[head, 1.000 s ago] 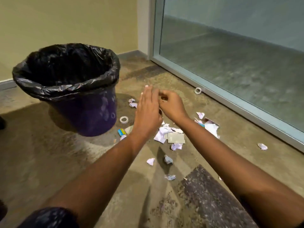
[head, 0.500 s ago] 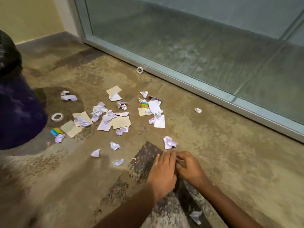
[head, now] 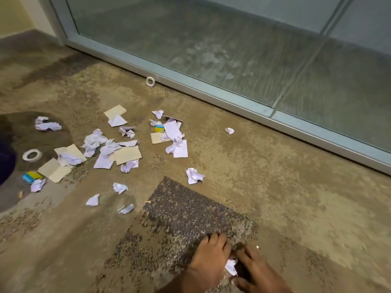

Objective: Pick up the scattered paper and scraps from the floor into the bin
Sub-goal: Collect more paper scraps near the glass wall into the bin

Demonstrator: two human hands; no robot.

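Nearest me a scrap (head: pixel 231 267) lay on the floor (head: pixel 285 197) between my hands, the left hand (head: pixel 208 258) loose beside it, the right hand (head: pixel 255 270) with its grip narrowed round it; whether it held, I couldn't tell. The scrap looked light and crumpled, best pinched by a raised fold. Beyond lay more paper (head: pixel 127 155), with the bin (head: pixel 6 163) at far left.

Crumpled white and tan paper scraps (head: pixel 95 142) across floor (head: pixel 275 187)
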